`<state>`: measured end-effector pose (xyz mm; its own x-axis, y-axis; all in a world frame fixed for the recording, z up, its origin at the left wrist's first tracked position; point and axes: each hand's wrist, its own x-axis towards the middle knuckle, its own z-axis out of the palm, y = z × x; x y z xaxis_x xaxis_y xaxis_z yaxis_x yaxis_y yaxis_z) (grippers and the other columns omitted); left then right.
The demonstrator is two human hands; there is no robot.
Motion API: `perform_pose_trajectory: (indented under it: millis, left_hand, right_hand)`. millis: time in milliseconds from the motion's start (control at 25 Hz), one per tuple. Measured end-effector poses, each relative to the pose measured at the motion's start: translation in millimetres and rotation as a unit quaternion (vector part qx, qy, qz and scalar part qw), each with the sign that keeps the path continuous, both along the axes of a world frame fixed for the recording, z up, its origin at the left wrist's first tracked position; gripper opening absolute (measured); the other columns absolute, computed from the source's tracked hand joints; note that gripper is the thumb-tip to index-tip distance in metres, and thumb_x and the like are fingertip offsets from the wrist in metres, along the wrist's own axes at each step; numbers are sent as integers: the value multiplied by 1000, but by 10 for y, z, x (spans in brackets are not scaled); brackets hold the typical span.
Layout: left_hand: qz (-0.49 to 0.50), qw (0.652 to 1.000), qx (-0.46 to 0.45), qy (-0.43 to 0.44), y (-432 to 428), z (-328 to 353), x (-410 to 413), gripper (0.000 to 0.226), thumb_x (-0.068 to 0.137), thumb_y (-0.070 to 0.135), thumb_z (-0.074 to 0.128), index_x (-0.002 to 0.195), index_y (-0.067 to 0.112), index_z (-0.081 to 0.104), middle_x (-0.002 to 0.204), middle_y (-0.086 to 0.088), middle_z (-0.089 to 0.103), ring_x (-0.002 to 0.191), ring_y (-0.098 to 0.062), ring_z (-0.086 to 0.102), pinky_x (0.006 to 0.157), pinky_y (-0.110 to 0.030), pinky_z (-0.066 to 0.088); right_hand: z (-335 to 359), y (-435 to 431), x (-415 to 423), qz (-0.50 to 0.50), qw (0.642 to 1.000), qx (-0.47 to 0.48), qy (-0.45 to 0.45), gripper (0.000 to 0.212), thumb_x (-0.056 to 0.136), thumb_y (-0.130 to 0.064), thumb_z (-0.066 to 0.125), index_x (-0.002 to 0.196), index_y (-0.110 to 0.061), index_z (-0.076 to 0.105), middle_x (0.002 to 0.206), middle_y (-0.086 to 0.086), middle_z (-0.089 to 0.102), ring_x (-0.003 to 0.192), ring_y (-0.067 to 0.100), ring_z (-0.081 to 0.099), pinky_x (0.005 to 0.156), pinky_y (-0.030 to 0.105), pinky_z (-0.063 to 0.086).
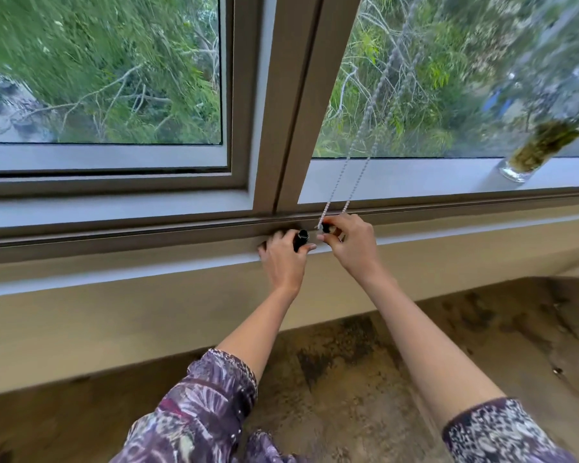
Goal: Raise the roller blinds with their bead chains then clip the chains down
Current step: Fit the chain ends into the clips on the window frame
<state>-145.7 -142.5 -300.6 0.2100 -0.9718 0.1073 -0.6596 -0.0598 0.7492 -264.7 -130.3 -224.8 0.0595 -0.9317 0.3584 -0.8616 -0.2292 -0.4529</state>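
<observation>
A white bead chain (365,138) hangs as a double strand in front of the right window pane and runs down to the sill. My right hand (350,243) pinches the chain's lower end, together with a small black piece, just above the window frame's bottom rail. My left hand (283,253) is closed around a black clip (301,239) at the rail, right beside the chain's end. The roller blinds themselves are out of view; both panes show bare glass.
A brown mullion (291,105) divides the two panes. A glass jar with greenish contents (542,147) stands on the sill at the right. Below the sill a cream wall (114,325) drops to a mottled brown floor (365,379).
</observation>
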Motion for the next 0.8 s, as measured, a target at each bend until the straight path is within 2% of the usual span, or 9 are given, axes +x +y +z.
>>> perform_pose_trajectory:
  millis: [160, 280, 400, 560, 800]
  left_hand:
    - [5, 999, 3, 50, 22, 33, -6, 31, 80, 45, 69, 103, 25, 68, 91, -5, 75, 90, -27, 66, 103, -48, 33]
    - [-7, 996, -21, 92, 67, 106, 42, 26, 78, 44, 70, 98, 28, 71, 89, 0, 76, 86, -23, 66, 97, -44, 35]
    - [-29, 991, -62, 112, 126, 170, 119, 20, 78, 44, 71, 92, 31, 71, 92, 7, 74, 88, -15, 64, 90, -42, 36]
    - [-34, 988, -89, 118, 220, 177, 266, 25, 77, 43, 72, 96, 27, 73, 93, 6, 73, 93, -16, 62, 92, -42, 37]
    - [-22, 989, -112, 92, 385, 183, 480, 28, 73, 41, 75, 98, 29, 73, 97, 7, 75, 97, -15, 64, 93, -42, 38]
  right_hand:
    - [19, -17, 50, 10, 1000, 6, 1, 24, 78, -12, 73, 102, -12, 70, 91, 5, 70, 80, 18, 59, 78, 32, 51]
    - [41, -17, 65, 21, 1000, 9, -4, 24, 79, -11, 72, 103, -11, 71, 91, 7, 70, 76, 14, 57, 77, 30, 51]
    - [49, -3, 79, 29, 1000, 10, -2, 23, 79, -11, 72, 102, -11, 71, 91, 7, 70, 78, 18, 62, 76, 31, 52]
    - [18, 51, 157, 39, 999, 2, -17, 25, 74, -18, 77, 99, -13, 72, 85, 4, 71, 81, 19, 60, 74, 25, 49]
    - [-63, 139, 300, 54, 998, -9, -26, 28, 72, -25, 79, 97, -17, 73, 85, -3, 73, 81, 18, 54, 72, 26, 47]
